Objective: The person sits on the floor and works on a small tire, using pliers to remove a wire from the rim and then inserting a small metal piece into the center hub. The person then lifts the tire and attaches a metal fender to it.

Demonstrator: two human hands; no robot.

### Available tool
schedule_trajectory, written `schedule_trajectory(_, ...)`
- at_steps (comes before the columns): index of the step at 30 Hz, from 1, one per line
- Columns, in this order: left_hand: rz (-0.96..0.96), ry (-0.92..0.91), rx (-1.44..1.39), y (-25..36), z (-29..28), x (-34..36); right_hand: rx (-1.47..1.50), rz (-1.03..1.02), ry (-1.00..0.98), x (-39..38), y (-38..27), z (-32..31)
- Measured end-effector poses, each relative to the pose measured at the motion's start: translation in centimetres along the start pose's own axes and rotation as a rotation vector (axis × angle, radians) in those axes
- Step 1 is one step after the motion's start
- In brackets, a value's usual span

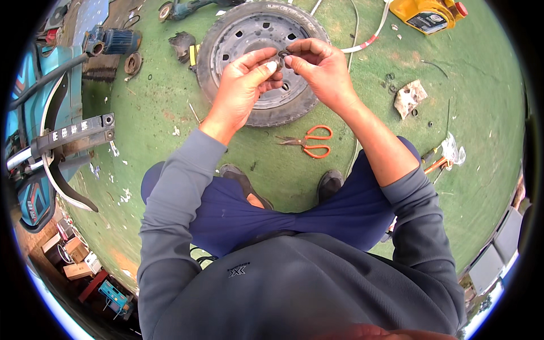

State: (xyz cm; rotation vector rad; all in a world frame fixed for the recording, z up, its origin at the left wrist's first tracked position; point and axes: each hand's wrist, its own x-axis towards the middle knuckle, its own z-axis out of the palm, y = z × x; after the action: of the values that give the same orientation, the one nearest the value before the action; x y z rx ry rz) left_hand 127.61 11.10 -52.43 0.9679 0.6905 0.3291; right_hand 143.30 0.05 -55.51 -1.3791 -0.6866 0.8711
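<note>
Over a wheel with a dark tyre (277,117) and grey rim lying flat on the green ground, my two hands meet at the fingertips. My right hand (328,71) pinches a small dark ring (284,52) between thumb and forefinger. Close against it, my left hand (241,85) is closed, thumb pressed to the fingers. Something small and dark shows at its fingertips, mostly hidden, and I cannot make out what it is. Orange-handled scissors (300,141) lie with blades apart between the wheel and my feet.
A yellow jug (426,14) stands at the far right. Nearer are a dirty rag (409,98), several small dark rings and an orange-handled tool (436,165). On the left are a blue motor (120,41) and a turquoise machine (65,85) with a projecting metal arm (79,134).
</note>
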Motion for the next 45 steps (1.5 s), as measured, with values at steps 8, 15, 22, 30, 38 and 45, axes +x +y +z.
schedule_trajectory(8,0.107,0.0,0.289,-0.2,-0.3,0.5,-0.024,0.012,-0.041,-0.4,-0.1,0.0)
schedule_trajectory(15,0.301,-0.028,0.71,-0.2,0.0,0.4,-0.204,-0.188,-0.058,-0.7,-0.6,0.2)
schedule_trajectory(22,0.451,0.03,0.856,0.1,1.2,-0.2,-0.171,-0.221,0.002,-0.8,-0.6,0.7)
schedule_trajectory(30,0.313,0.07,0.537,-0.2,1.7,-0.8,-0.223,-0.365,0.027,-1.3,-0.6,1.3)
schedule_trajectory(38,0.13,0.008,0.269,0.8,0.2,-0.1,0.007,-0.058,0.057,-0.2,-0.5,0.5)
schedule_trajectory(45,0.083,0.01,0.198,0.5,0.0,0.2,0.198,0.084,-0.108,0.0,-0.8,0.1)
